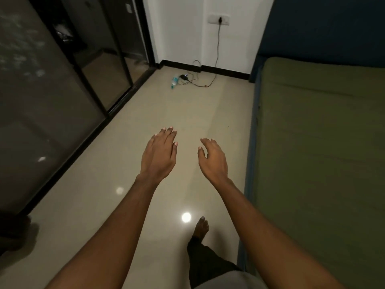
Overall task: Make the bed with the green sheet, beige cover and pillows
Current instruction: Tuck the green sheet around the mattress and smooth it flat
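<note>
We have one wide-angle head view, looking forward and down over our outstretched forearms at the floor (129,113), with the bed (323,142) close along its right edge.

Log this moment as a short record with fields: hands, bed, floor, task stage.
left hand: open, held out over the floor, holding nothing
right hand: open, fingers loosely curved, holding nothing
bed: on the right, green sheet spread flat over it
beige cover, pillows: not in view
floor items: plastic bottle and cable near the far wall; the cable runs up to a wall socket
left side: dark glass doors
task stage: sheet laid; cover and pillows not yet on the visible part of the bed
</note>
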